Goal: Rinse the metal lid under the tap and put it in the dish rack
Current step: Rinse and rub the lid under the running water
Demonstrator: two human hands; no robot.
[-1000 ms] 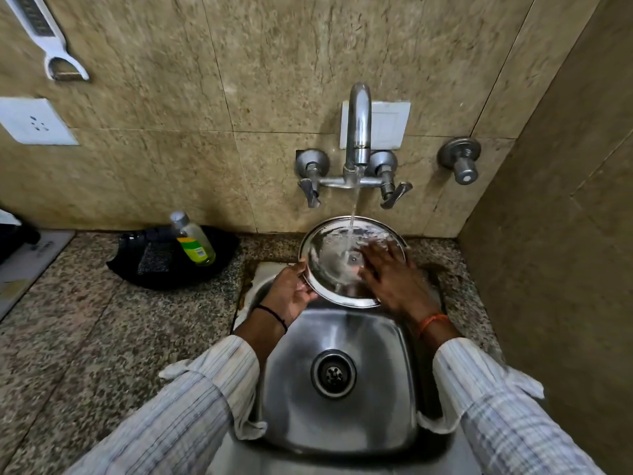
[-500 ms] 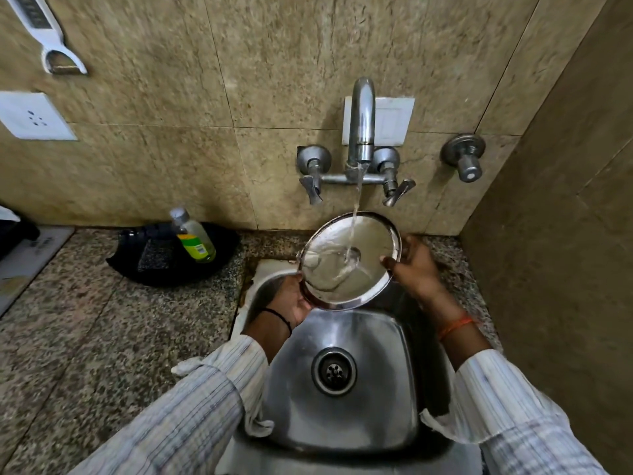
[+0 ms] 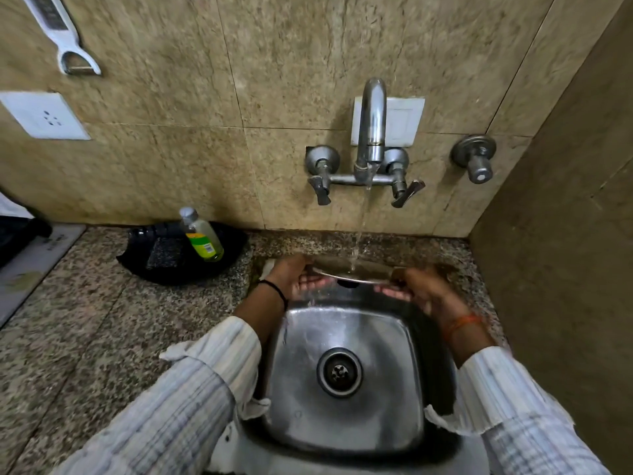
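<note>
The round metal lid is held nearly flat, seen edge-on, above the back of the steel sink. Water from the tap falls onto its top. My left hand grips the lid's left rim, fingers underneath. My right hand grips the right rim the same way. A dark knob shows under the lid's middle. No dish rack is in view.
A black tray with a green-labelled soap bottle and a scrub pad sits on the granite counter left of the sink. A wall stands close on the right. A socket and a hanging peeler are on the back wall.
The lid went from tilted with its face toward me to almost flat and lower under the stream. My right hand left the lid's face and took the right rim.
</note>
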